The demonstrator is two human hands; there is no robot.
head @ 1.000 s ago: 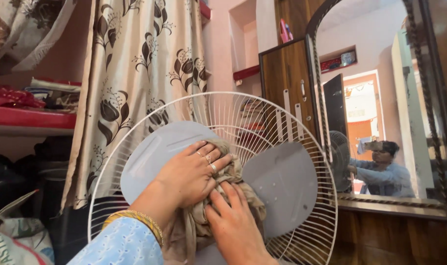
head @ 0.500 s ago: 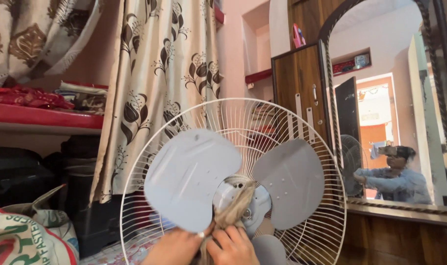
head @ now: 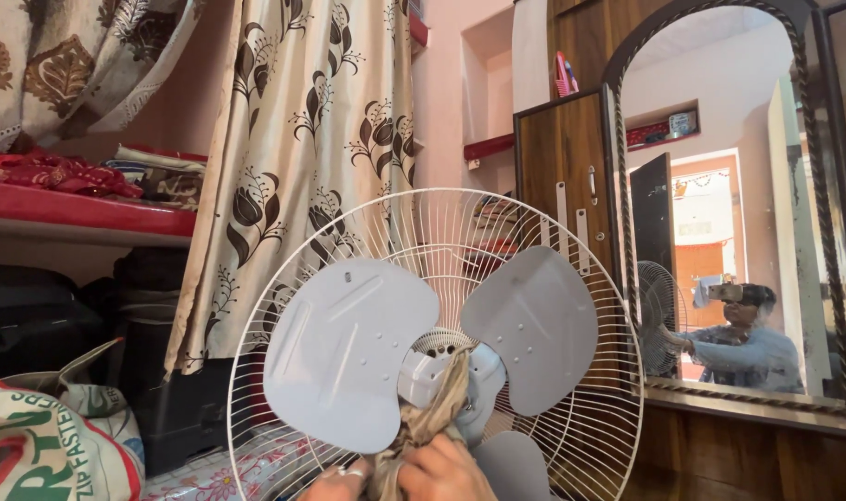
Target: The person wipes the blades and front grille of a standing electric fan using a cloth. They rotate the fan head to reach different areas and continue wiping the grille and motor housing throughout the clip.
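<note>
A fan with pale grey blades [head: 348, 348] and a white wire rear guard [head: 423, 223] stands in front of me, its front guard off. A beige cloth [head: 432, 413] hangs down over the fan's hub [head: 441, 357]. At the bottom edge of the view my left hand [head: 335, 482], with a ring on one finger, and my right hand [head: 446, 473] both grip the lower end of this cloth. Only the fingers of both hands show.
A floral curtain [head: 302, 158] hangs behind the fan. A red shelf [head: 79, 213] with folded cloths is at the left, a printed sack [head: 42, 445] below it. A wooden wardrobe [head: 562, 176] and an arched mirror [head: 738, 213] stand at the right.
Both hands slid down from the fan hub to the bottom of the view, pulling the cloth with them. The blades stand uncovered now, and the view has tilted upward.
</note>
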